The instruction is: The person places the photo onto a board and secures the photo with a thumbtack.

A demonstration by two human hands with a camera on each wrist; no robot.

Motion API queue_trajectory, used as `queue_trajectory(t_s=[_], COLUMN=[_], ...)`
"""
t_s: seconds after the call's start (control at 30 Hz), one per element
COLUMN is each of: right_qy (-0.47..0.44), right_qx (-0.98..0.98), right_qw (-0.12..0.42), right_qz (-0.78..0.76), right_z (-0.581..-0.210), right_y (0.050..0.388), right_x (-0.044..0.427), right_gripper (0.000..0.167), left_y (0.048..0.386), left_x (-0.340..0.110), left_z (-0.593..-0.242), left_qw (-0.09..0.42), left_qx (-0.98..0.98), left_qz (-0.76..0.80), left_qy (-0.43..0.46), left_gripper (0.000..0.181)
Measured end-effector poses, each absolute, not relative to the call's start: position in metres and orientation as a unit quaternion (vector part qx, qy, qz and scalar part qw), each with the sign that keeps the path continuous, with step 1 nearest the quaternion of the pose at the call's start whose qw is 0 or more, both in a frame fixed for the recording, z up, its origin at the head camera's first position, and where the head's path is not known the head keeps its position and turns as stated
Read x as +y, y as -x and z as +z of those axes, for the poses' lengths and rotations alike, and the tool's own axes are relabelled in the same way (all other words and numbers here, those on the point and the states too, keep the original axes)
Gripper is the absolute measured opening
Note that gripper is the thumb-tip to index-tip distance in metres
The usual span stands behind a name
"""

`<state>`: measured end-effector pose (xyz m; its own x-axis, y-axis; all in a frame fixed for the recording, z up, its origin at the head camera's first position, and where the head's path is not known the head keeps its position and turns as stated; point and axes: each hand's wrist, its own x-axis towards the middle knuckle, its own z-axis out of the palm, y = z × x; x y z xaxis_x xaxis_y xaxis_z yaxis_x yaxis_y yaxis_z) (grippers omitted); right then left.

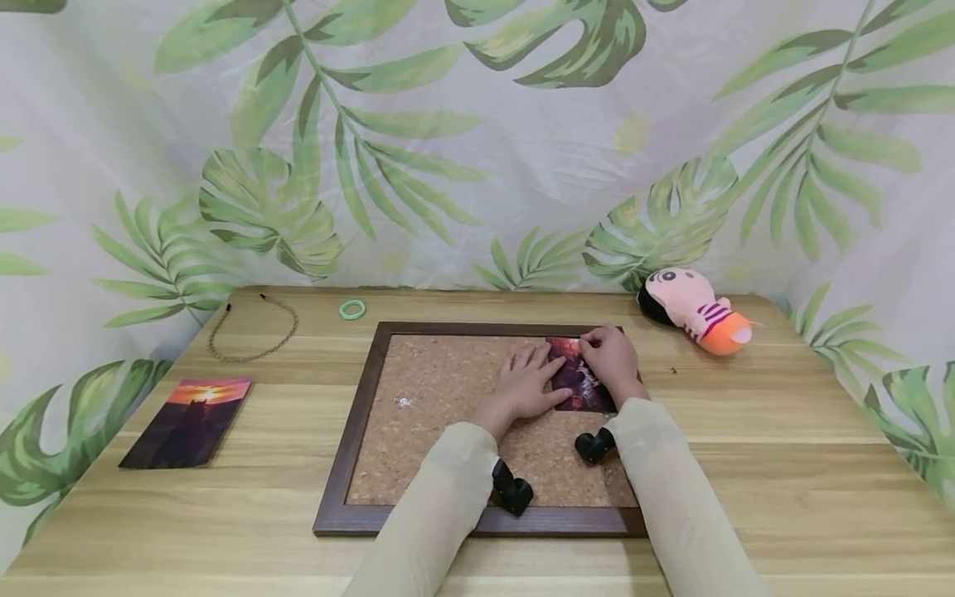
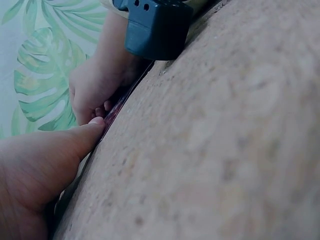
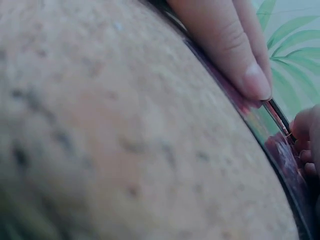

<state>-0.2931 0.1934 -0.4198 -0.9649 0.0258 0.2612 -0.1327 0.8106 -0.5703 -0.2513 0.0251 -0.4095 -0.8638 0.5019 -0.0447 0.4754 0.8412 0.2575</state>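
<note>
Right there we saw the photo lying in the upper right of the cork board, the left hand spread wide across its edge, the right hand curled at its top; we couldn't tell what that one pinched.

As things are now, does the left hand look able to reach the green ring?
Probably yes: only the low board and the table lie between the left hand and the ring. The hand would first need to lift off the photo on the board.
</note>
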Motion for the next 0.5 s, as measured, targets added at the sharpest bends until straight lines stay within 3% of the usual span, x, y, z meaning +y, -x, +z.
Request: queue_trajectory(t_s=[0.5], right_qy=[0.002], right_qx=[-0.925], right_qw=[0.128], right_qz=[0.359], right_z=[-0.4166], right_y=[0.2925], right_x=[0.194], right_gripper=[0.015], left_y=[0.2518], left_x=[0.026], left_z=[-0.4097], left_qw=[0.059], left_qx=[0.958], left_qz=[0.116], left_qy=[-0.254], left_gripper=[0.058])
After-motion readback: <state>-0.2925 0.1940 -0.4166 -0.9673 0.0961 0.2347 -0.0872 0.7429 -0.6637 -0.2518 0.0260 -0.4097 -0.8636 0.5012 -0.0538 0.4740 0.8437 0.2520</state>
